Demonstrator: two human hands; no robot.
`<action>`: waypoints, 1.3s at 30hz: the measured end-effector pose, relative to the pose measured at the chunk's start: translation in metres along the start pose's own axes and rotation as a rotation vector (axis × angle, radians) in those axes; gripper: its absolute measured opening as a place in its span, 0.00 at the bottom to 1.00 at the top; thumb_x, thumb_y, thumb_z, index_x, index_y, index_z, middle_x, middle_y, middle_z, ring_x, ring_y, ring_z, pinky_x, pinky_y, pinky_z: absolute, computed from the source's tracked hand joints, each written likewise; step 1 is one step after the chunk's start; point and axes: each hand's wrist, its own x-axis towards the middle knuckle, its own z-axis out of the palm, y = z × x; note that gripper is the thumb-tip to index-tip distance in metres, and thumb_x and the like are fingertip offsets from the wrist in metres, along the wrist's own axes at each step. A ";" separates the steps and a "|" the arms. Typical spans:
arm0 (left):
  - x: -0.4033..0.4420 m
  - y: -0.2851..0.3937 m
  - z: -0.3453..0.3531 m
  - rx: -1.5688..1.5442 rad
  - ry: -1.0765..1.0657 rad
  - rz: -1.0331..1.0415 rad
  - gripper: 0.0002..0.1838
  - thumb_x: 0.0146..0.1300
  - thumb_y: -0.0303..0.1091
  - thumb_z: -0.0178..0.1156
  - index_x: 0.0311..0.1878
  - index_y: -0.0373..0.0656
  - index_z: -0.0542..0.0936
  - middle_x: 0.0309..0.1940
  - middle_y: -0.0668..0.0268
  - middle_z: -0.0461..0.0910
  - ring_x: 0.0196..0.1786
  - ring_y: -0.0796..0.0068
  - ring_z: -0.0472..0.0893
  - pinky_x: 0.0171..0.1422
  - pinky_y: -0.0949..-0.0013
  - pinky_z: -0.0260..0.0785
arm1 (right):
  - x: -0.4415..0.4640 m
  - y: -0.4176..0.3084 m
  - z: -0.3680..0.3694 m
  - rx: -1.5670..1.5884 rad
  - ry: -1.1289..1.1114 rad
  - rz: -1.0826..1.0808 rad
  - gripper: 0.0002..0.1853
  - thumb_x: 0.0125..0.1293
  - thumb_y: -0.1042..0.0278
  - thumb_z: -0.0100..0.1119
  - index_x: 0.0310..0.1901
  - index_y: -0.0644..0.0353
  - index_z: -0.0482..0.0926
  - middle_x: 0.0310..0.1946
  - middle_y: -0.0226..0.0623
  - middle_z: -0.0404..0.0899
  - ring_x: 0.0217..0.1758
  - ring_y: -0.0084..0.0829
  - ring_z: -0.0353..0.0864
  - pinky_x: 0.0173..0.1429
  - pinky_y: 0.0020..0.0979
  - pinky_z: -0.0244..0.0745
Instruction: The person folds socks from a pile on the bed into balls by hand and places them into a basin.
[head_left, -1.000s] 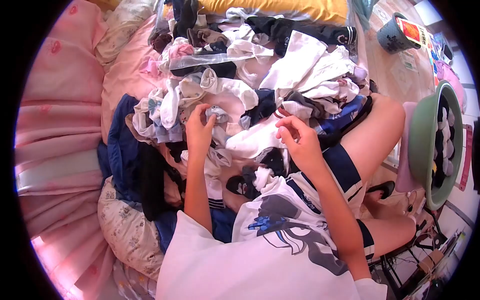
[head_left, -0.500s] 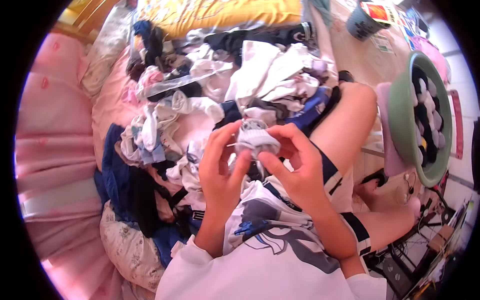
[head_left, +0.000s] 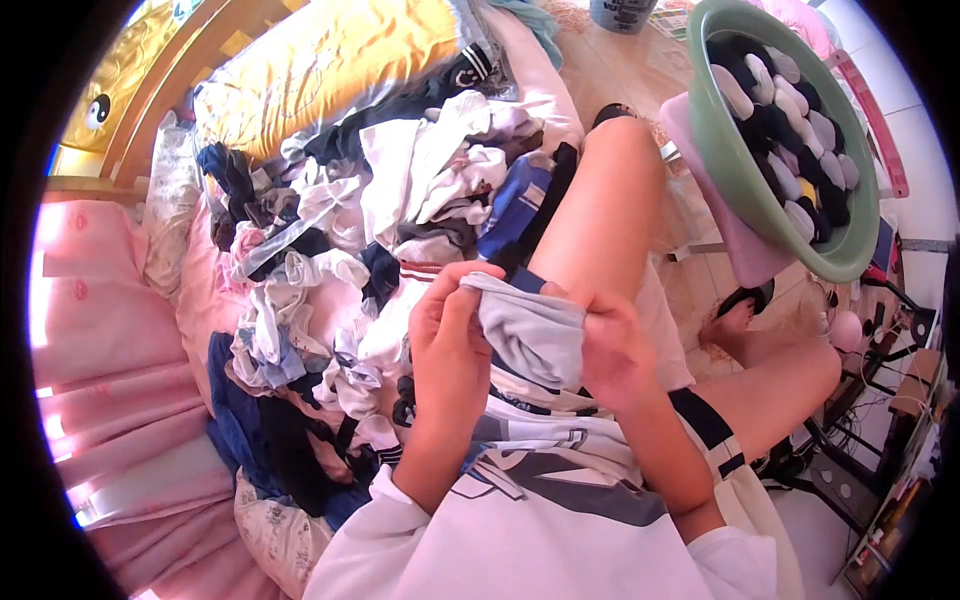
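A light grey sock [head_left: 535, 335] is stretched between my two hands above my lap, its folded edge uppermost. My left hand [head_left: 450, 325] pinches one end of it with thumb and fingers. At the other side my right hand [head_left: 615, 345] grips the sock, its fingertips partly hidden in the fabric. Just beyond my hands lies a heap of mixed socks and clothes [head_left: 430, 180], mostly white, black and blue. Over on the right, a green basin [head_left: 705, 130] holds several rolled socks [head_left: 790, 120] in black, white and grey.
A yellow bundle in clear plastic [head_left: 330, 70] lies behind the heap. Pink curtains [head_left: 95, 290] hang at the left. My bare leg [head_left: 600, 200] extends between the heap and the basin. Cables and a dark metal frame [head_left: 840, 480] stand at the lower right.
The sock was a compact bundle with a ribbed cuff; now it is opened out and stretched flat between my hands. My view has turned to the right, bringing the basin further in.
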 end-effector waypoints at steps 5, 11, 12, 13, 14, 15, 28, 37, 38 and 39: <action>-0.001 0.001 0.007 -0.187 -0.074 -0.187 0.10 0.68 0.33 0.50 0.49 0.43 0.70 0.36 0.67 0.78 0.38 0.80 0.80 0.43 0.72 0.73 | -0.001 0.001 0.001 0.014 0.100 0.089 0.11 0.70 0.59 0.55 0.39 0.59 0.73 0.39 0.29 0.72 0.43 0.20 0.71 0.52 0.25 0.64; 0.000 -0.008 0.013 -0.058 0.001 0.036 0.11 0.69 0.29 0.54 0.53 0.43 0.70 0.37 0.66 0.79 0.38 0.80 0.81 0.43 0.73 0.75 | -0.002 -0.001 0.021 -0.468 0.444 -0.301 0.07 0.71 0.69 0.58 0.44 0.61 0.73 0.38 0.26 0.73 0.42 0.18 0.72 0.47 0.22 0.69; 0.000 -0.008 0.015 -0.057 -0.001 0.035 0.11 0.69 0.29 0.54 0.53 0.43 0.70 0.37 0.66 0.79 0.38 0.80 0.81 0.43 0.73 0.75 | -0.004 -0.006 0.024 -0.664 0.361 -0.369 0.06 0.70 0.71 0.59 0.44 0.62 0.75 0.38 0.27 0.74 0.41 0.19 0.74 0.46 0.22 0.71; -0.001 -0.006 0.019 -0.005 0.012 0.092 0.12 0.69 0.27 0.55 0.54 0.42 0.70 0.37 0.66 0.79 0.38 0.80 0.81 0.44 0.74 0.75 | -0.005 -0.009 0.024 -0.859 0.273 -0.436 0.06 0.69 0.73 0.60 0.45 0.63 0.77 0.37 0.27 0.75 0.40 0.20 0.76 0.44 0.22 0.73; -0.002 -0.006 0.021 0.047 0.026 0.148 0.14 0.69 0.25 0.56 0.56 0.42 0.69 0.38 0.66 0.79 0.37 0.80 0.81 0.44 0.75 0.75 | -0.005 -0.012 0.022 -0.858 0.275 -0.438 0.06 0.69 0.73 0.60 0.45 0.63 0.77 0.37 0.27 0.75 0.40 0.20 0.76 0.44 0.22 0.73; -0.002 -0.006 0.022 0.101 0.024 0.192 0.14 0.69 0.25 0.58 0.56 0.41 0.70 0.39 0.66 0.79 0.36 0.84 0.79 0.40 0.80 0.71 | -0.003 -0.016 0.018 -0.985 0.257 -0.399 0.05 0.69 0.74 0.60 0.44 0.64 0.78 0.38 0.29 0.77 0.40 0.21 0.77 0.43 0.23 0.74; 0.013 0.015 -0.005 0.146 0.033 0.064 0.06 0.72 0.34 0.58 0.44 0.44 0.73 0.30 0.75 0.74 0.31 0.90 0.74 0.33 0.81 0.64 | -0.007 -0.016 -0.011 -0.039 0.084 -0.109 0.12 0.76 0.67 0.50 0.51 0.65 0.77 0.45 0.31 0.80 0.50 0.22 0.76 0.58 0.26 0.69; 0.006 -0.006 0.002 0.110 -0.296 0.008 0.26 0.60 0.15 0.54 0.61 0.44 0.65 0.53 0.61 0.75 0.52 0.72 0.76 0.56 0.69 0.69 | -0.007 -0.014 -0.012 -0.317 0.253 -0.154 0.10 0.77 0.69 0.47 0.51 0.64 0.74 0.45 0.28 0.77 0.51 0.17 0.73 0.58 0.20 0.66; 0.004 -0.008 0.000 0.109 -0.295 0.009 0.26 0.60 0.15 0.54 0.61 0.44 0.65 0.53 0.61 0.75 0.52 0.72 0.76 0.56 0.69 0.69 | -0.006 -0.014 -0.012 -0.318 0.252 -0.152 0.10 0.77 0.69 0.47 0.51 0.64 0.74 0.45 0.28 0.77 0.51 0.17 0.73 0.58 0.20 0.66; 0.003 -0.009 -0.001 0.122 -0.291 -0.047 0.28 0.59 0.18 0.58 0.62 0.46 0.65 0.52 0.63 0.76 0.51 0.72 0.77 0.53 0.70 0.69 | -0.006 -0.014 -0.012 -0.446 0.326 -0.136 0.10 0.77 0.68 0.48 0.52 0.63 0.74 0.45 0.28 0.77 0.51 0.17 0.73 0.59 0.21 0.66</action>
